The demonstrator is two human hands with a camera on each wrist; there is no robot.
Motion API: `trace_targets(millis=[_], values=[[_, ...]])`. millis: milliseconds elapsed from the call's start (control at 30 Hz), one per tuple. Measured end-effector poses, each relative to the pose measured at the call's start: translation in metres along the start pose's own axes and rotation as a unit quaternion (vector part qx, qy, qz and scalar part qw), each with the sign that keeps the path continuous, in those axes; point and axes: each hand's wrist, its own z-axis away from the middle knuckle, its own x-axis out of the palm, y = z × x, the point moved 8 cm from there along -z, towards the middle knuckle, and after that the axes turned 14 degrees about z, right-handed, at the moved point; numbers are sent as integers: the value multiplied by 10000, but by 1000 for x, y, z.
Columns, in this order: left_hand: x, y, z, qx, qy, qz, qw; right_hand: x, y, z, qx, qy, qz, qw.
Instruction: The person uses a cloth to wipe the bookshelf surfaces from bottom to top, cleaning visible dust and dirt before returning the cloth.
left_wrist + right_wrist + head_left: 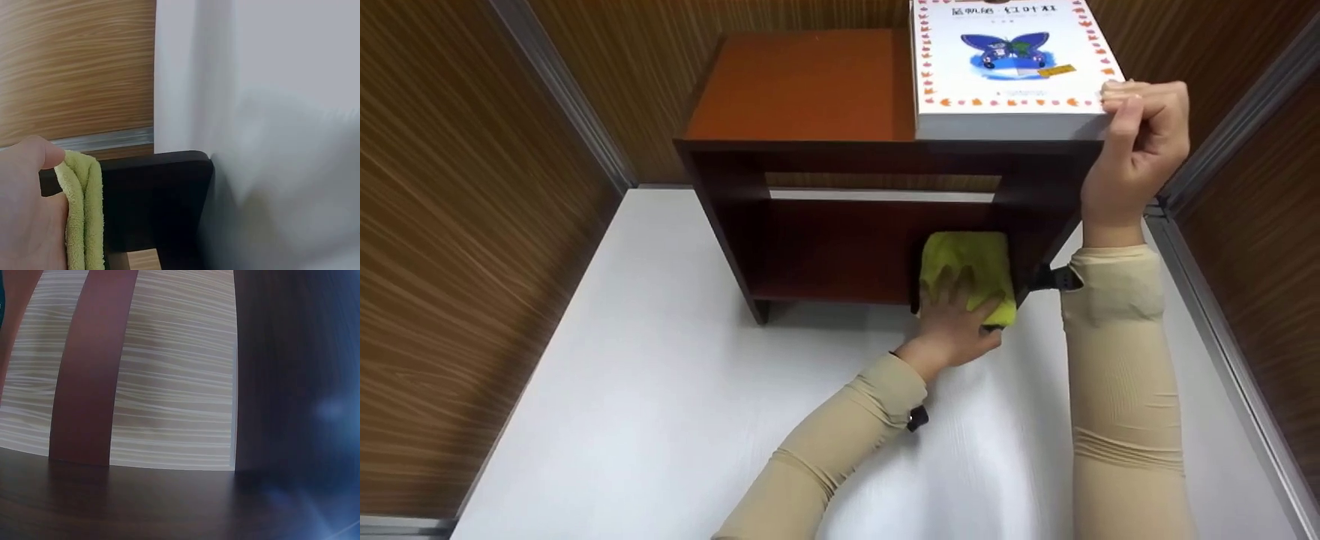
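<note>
A folded yellow-green cloth (971,251) lies at the right end of the lower board of a dark brown wooden shelf (840,247). My left hand (956,319) rests on this cloth with its fingers spread; in the left wrist view the thumb touches the cloth's folded edge (84,208). Something black shows from under the cloth's near edge. On top of the shelf, at the right, a thick white book (1012,56) with a butterfly on its cover lies flat. My right hand (1147,142) holds the book's near right corner with curled fingers.
The shelf stands on a white surface (660,420), near the back wood-grain panel (645,67). Wood-grain panels with grey metal strips also rise at the left and right. The right wrist view shows the shelf's dark side board (298,382) and a reddish-brown crossbar (93,371).
</note>
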Motion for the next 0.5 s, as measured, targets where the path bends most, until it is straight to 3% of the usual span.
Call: trace_targets(millis=[267,433,500], values=[[-14,-27,11,62,141,374,9992,2,-1,-3,50,-42,-2,10000],[-18,-63,28,-130,219,526,9983,0,2,-1,60,-67,-2,10000],[-22,-86,38,-344,464,598,9965,0,3,0,102,-62,-1,9999]])
